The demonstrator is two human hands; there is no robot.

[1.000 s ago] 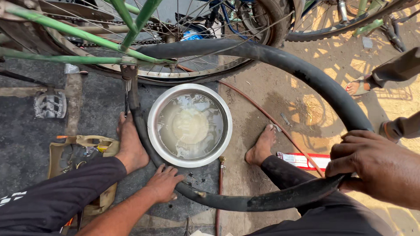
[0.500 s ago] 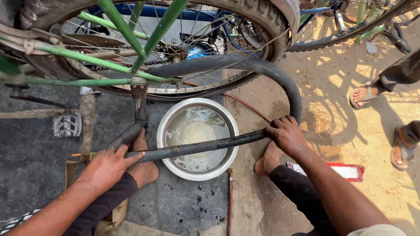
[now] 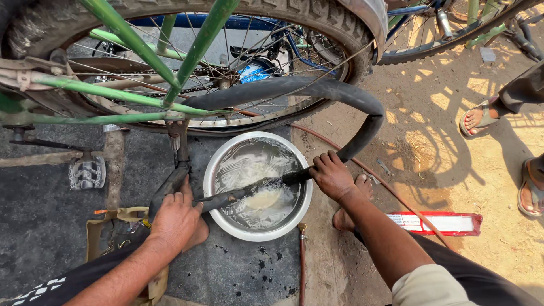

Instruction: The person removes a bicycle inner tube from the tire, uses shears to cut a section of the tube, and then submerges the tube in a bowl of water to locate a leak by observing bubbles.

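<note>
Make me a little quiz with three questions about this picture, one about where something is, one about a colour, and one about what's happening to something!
1. Where does the metal bowl stand?
A. on the ground between the person's bare feet
B. on a chair
C. on top of the wheel

2. What colour are the bike frame's bars?
A. yellow
B. green
C. white

3. How is the stretch of black rubber tube between the hands?
A. dry on the sand
B. hung on a wall
C. pressed down into the bowl's water

Answers:
1 A, a foot shows beside each edge.
2 B, the slanted bars are bright green.
3 C, the left hand and right hand hold it at the rim, dipped in water.
</note>
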